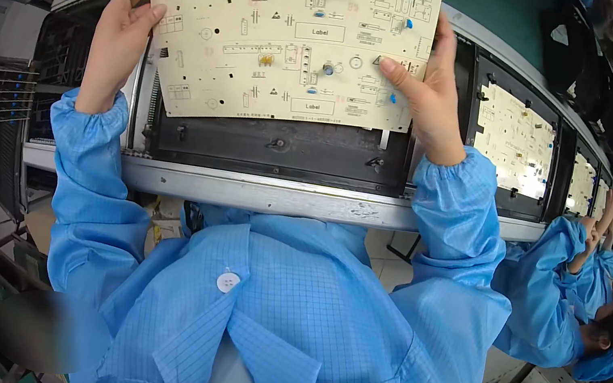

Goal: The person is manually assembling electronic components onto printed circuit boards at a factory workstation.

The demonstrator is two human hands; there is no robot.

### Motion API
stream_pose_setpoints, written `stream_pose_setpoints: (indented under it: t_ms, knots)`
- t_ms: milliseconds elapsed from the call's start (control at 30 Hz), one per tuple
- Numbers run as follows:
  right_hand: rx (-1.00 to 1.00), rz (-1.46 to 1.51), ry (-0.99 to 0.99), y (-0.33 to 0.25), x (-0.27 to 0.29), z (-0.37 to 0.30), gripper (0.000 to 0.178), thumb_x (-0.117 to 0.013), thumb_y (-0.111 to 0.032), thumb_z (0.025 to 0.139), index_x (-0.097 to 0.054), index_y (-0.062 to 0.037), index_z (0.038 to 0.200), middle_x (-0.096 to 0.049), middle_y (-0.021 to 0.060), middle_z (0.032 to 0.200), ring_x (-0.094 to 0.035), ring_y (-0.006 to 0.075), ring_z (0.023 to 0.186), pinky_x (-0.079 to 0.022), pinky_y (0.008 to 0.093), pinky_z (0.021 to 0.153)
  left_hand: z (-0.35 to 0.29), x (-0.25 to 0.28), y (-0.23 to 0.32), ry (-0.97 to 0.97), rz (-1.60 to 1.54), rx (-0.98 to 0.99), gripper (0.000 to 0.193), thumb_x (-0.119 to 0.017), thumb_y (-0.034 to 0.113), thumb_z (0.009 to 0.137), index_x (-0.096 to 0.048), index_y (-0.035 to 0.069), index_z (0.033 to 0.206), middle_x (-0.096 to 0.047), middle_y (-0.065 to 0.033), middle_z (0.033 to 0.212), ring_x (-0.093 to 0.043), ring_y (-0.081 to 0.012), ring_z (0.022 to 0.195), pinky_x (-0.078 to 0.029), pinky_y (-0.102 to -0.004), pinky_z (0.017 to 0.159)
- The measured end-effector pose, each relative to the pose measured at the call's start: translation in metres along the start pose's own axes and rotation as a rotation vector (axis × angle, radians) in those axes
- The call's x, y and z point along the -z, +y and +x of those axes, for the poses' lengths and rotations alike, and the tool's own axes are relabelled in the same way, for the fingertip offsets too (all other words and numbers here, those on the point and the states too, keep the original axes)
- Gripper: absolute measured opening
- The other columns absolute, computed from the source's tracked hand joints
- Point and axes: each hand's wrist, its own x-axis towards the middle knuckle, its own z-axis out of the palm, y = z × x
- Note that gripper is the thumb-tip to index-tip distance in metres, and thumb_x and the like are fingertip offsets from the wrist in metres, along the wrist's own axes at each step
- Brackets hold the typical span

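A large cream circuit board (284,40) is held up by its two sides above a black carrier frame (233,142) on the conveyor line. A few blue, yellow and dark components stand on its printed face. My left hand (123,32) grips the left edge, thumb on the front and fingers behind. At the right edge my right hand (429,98) pinches the board, its thumb lying over the printed face and its other fingers mostly hidden behind. The board's lower edge looks raised off the carrier, tilted toward me.
Further right, another cream board (517,138) sits in its own carrier. Co-workers in blue smocks (554,276) work along the line there. A rack of stacked boards (0,92) stands at the left. The conveyor's metal rail (265,194) runs between me and the carrier.
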Motion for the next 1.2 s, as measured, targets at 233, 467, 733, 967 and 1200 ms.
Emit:
stream_pose_setpoints:
  t_ms: [233,467,733,967,1200]
  knots:
    - [-0.307,-0.251,-0.048,-0.010,0.028,-0.009,0.086,-0.070,0.003,0.085,-0.018,-0.0098,0.153,-0.066,0.0111,0.113,-0.060,0.0195,0.114,-0.046,0.0329,0.099,0.016,-0.005,-0.018,-0.070,0.031,0.072,0.041,-0.050,-0.007,0.094,-0.049,-0.001,0.134,-0.058,-0.0110,0.125,-0.059,-0.0130,0.108,-0.046,-0.0256,0.096]
    - [-0.012,-0.803,-0.105,-0.003,0.053,-0.013,0.081,-0.077,-0.007,0.081,-0.036,-0.0130,0.150,-0.061,0.0082,0.126,-0.054,0.0208,0.118,-0.034,0.0359,0.109,0.010,-0.013,-0.031,-0.124,0.136,0.073,0.039,-0.054,-0.004,0.093,-0.053,0.001,0.132,-0.058,-0.0123,0.129,-0.059,-0.0153,0.108,-0.048,-0.0254,0.092]
    - [-0.009,-1.033,-0.122,0.019,0.058,-0.017,0.078,-0.078,-0.015,0.081,-0.041,-0.0195,0.149,-0.024,0.0117,0.159,-0.015,0.0347,0.146,-0.020,0.0460,0.117,-0.004,-0.017,-0.050,-0.077,0.779,-0.267,0.046,-0.058,0.007,0.092,-0.055,0.014,0.138,-0.040,-0.0122,0.151,-0.032,-0.0350,0.134,-0.029,-0.0433,0.112]
    - [0.181,-1.017,0.039,-0.014,0.061,-0.027,0.059,-0.072,-0.009,0.085,-0.052,-0.0129,0.140,-0.049,0.0153,0.141,-0.045,0.0296,0.132,-0.034,0.0358,0.110,-0.028,-0.031,0.000,-0.161,0.899,-0.478,0.053,-0.064,0.017,0.090,-0.052,0.014,0.141,-0.035,-0.0139,0.154,-0.022,-0.0407,0.144,-0.021,-0.0503,0.117]
    - [-0.006,-1.295,0.060,-0.030,0.017,-0.083,0.026,-0.081,-0.009,0.072,-0.073,-0.0002,0.096,-0.059,0.0108,0.087,-0.058,0.0283,0.084,-0.048,0.0362,0.073,-0.070,-0.055,0.014,-0.438,0.917,-0.349,0.050,-0.069,0.018,0.085,-0.059,0.007,0.133,-0.045,-0.0140,0.147,-0.043,-0.0340,0.131,-0.029,-0.0493,0.112]
